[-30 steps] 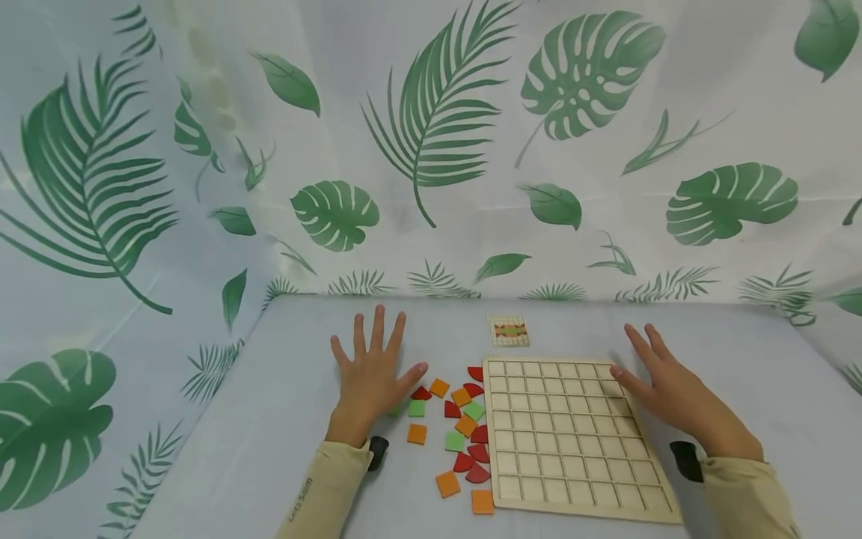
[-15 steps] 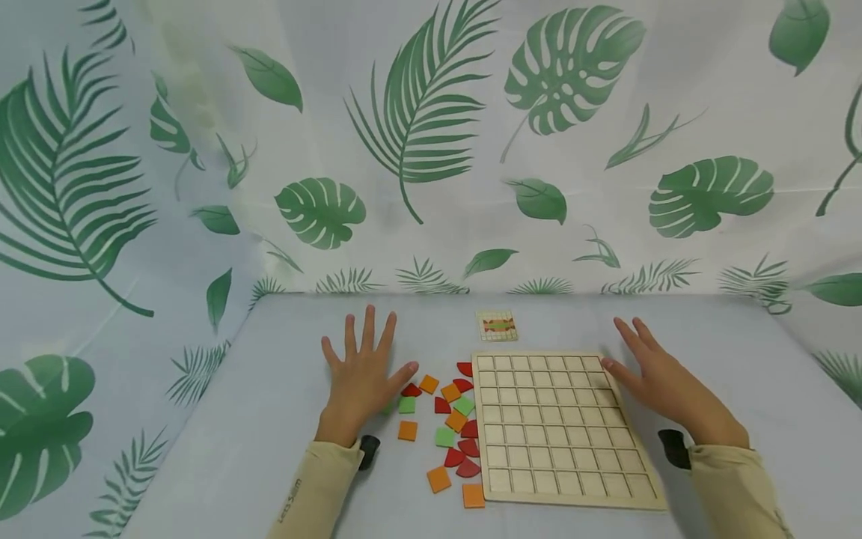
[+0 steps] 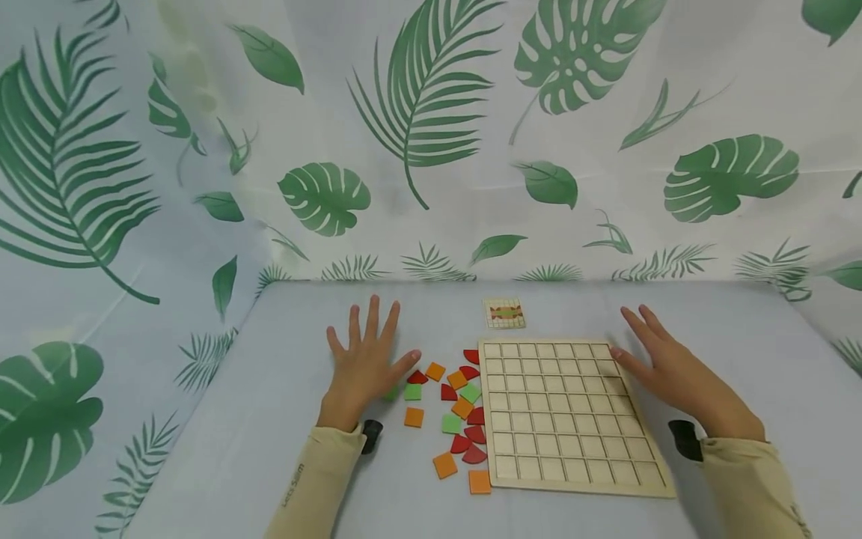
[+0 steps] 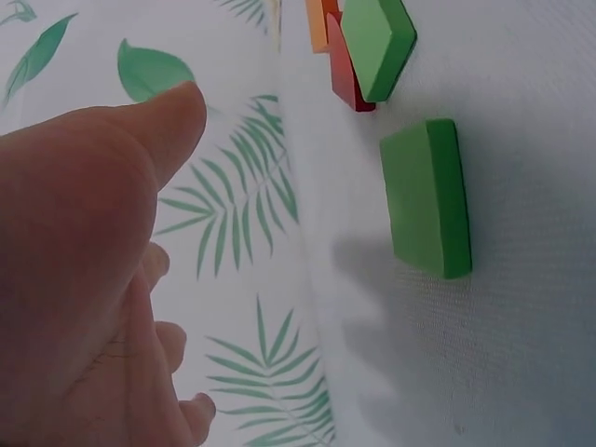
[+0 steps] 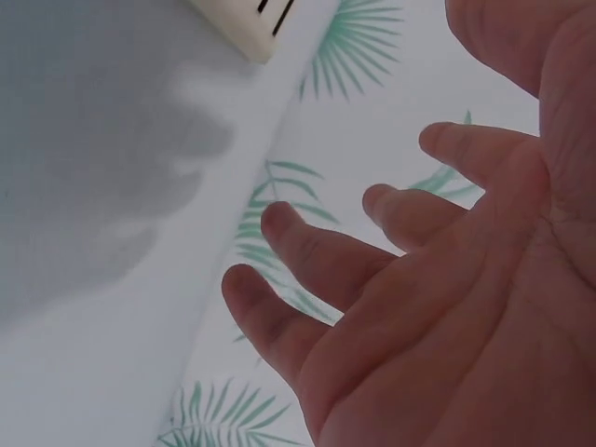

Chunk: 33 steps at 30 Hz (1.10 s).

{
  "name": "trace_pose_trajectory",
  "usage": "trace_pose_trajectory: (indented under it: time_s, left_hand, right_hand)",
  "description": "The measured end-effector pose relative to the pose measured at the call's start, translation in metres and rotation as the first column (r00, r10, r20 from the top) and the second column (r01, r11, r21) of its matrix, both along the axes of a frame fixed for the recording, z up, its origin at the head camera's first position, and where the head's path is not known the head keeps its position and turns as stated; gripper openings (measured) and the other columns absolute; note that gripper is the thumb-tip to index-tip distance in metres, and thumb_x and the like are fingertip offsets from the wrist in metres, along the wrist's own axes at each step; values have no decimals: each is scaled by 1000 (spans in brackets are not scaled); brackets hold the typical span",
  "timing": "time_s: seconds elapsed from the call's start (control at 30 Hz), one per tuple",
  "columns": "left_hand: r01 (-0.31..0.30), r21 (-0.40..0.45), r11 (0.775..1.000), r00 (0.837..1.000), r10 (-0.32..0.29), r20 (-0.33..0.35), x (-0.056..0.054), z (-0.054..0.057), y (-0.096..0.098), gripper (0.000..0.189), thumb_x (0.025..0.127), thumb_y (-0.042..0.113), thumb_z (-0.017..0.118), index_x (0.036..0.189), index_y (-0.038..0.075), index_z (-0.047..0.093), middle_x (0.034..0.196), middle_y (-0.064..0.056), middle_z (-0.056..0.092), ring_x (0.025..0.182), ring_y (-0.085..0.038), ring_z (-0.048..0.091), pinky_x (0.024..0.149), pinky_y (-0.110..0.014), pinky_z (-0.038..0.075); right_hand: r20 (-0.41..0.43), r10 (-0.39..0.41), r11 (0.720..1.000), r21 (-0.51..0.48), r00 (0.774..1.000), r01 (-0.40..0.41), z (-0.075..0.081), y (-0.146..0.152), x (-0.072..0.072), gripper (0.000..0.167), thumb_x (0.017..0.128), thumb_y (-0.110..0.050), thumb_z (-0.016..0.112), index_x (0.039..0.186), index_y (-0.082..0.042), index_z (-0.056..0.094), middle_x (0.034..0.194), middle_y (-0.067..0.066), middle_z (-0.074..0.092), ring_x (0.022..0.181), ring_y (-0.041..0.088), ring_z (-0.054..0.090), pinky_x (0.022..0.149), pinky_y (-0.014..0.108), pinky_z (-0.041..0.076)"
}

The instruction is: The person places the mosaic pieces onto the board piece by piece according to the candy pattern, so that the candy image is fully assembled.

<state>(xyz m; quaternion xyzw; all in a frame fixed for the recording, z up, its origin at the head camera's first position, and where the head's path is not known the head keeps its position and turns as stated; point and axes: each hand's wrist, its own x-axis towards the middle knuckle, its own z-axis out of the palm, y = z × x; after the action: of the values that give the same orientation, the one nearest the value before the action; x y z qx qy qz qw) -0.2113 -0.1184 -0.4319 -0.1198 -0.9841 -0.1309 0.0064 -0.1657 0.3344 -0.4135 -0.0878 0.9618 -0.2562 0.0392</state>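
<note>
Backed by leaf-printed cloth (image 3: pixel 465 217), cropped above. Holds left hand (image 3: pixel 364 372) spread, partly hiding a green tile (image 3: pixel 392 394), and right hand (image 3: pixel 683 383) loosely extended, empty, slightly masking a gridded wooden board (image 3: pixel 559 412).

White backdrop (image 3: pixel 498 142) in front of me, green leaf prints on it, faint yellowish blotches toward its upper left. Similar leafy side sheet (image 3: pixel 74 299) on my left. Table (image 3: pixel 215 449) pale bluish-white, reaching the backdrop's foot.
</note>
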Motion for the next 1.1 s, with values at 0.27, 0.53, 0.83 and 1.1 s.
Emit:
trace_pose_trajectory:
  time_s: [0.27, 0.53, 0.83, 1.1]
  left_hand:
    - [57, 67, 996, 994, -63, 92, 2, 1, 7, 88, 106, 56, 59, 174, 22, 15, 179, -14, -2, 161, -47, -5, 117, -80, -4]
    - [138, 189, 972, 980, -162, 117, 3, 5, 12, 74, 109, 44, 60, 171, 17, 31, 175, -16, 25, 159, -49, 18, 121, -75, 11]
    - [190, 426, 884, 907, -325, 269, 5, 0, 27, 60, 110, 38, 60, 162, 11, 48, 160, -10, 52, 147, -32, 49, 119, -54, 39]
    - [223, 318, 921, 921, -306, 242, -5, 0, 52, 51, 109, 33, 62, 155, 11, 58, 155, -11, 57, 143, -36, 48, 118, -58, 38]
  right_hand:
    - [25, 22, 999, -46, 999, -21, -3, 7, 21, 79, 115, -37, 52, 171, -3, 10, 174, 30, -4, 146, 70, 18, 103, 86, 24]
    - [78, 39, 994, -103, 996, -31, -27, 18, 51, 73, 112, -32, 60, 168, 0, 26, 171, 34, 16, 145, 70, 22, 103, 86, 26]
    - [47, 159, 969, -201, 986, -147, -48, 24, 55, 67, 107, -23, 66, 165, -4, 37, 172, 29, 20, 147, 73, -5, 104, 89, -5]
    - [126, 178, 960, -239, 976, -145, -41, 27, 54, 74, 107, -23, 67, 169, -9, 30, 172, 31, 13, 151, 67, -12, 107, 86, -10]
